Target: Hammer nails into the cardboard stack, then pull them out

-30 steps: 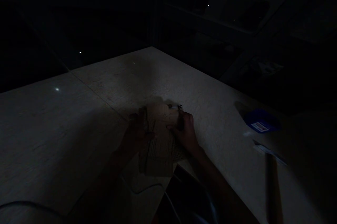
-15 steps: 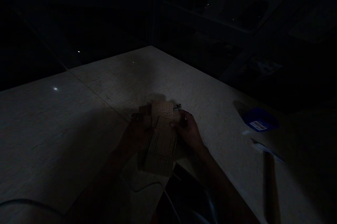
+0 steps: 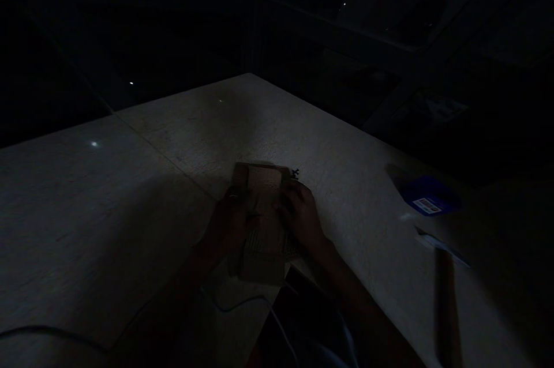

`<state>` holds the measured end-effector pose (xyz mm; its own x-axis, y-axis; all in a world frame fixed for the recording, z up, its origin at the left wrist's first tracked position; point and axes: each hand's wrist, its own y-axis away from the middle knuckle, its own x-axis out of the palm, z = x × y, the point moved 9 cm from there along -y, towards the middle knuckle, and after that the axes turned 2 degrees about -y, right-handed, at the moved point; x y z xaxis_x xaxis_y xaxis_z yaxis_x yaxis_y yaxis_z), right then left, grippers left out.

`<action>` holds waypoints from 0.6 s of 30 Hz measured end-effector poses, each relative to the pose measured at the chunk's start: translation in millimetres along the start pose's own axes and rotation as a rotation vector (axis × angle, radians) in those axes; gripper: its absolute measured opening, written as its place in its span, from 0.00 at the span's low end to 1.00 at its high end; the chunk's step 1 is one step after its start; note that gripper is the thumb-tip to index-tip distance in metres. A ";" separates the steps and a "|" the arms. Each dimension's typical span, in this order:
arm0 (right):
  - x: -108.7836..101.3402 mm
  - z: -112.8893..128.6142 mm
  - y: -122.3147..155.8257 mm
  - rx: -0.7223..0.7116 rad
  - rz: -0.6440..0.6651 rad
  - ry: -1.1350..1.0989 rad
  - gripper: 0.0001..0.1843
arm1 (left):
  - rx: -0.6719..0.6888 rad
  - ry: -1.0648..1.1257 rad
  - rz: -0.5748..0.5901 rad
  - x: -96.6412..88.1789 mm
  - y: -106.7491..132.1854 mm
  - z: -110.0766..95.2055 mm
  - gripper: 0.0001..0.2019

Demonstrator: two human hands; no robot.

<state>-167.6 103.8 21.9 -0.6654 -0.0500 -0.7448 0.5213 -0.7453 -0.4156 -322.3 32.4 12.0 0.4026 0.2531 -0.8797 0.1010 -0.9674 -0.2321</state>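
Note:
In dim light, a brown flat piece (image 3: 265, 229), rather like cardboard or thin wood with rows of small holes and lines, lies on the light tabletop, layered with similar pieces. My left hand (image 3: 231, 215) is closed on its left edge, thumb and fingers reaching over the top. On the opposite edge, my right hand (image 3: 299, 212) curls its fingers down on the same piece. A small dark spiky bit (image 3: 295, 173) sticks out beyond my right fingers. Shadow hides the undersides and exact layering.
A blue container (image 3: 428, 192) with a white label stands at the right. Nearer me lies a hammer (image 3: 448, 304) with a wooden handle. A thin cable (image 3: 242, 301) crosses the front of the light table (image 3: 173, 131), whose far corner points away from me.
My hands have pressed in over the brown piece, and the right fingers now curl over it more. The stack's upper part looks flatter and more aligned.

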 end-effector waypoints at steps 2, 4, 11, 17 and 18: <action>7.8 5.6 0.6 -0.080 0.027 -0.012 0.13 | 0.028 0.003 0.045 5.8 1.3 -2.6 0.19; 15.8 10.2 2.3 -0.140 0.076 -0.008 0.11 | 0.032 0.005 0.076 8.4 2.1 -2.9 0.17; 26.7 15.0 14.0 -0.180 0.213 0.050 0.28 | -0.023 0.048 0.060 7.6 -2.2 5.0 0.16; 27.3 7.4 16.6 -0.105 0.199 0.037 0.32 | -0.309 0.255 -0.102 -6.3 -10.9 37.7 0.21; 27.5 6.9 16.5 -0.103 0.196 0.038 0.32 | -0.372 0.323 -0.106 -6.3 -10.7 44.8 0.21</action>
<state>-181.0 85.5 -1.8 -0.5262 -0.1604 -0.8351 0.6916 -0.6521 -0.3106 -366.7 41.3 1.4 0.6278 0.3921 -0.6724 0.4498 -0.8878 -0.0978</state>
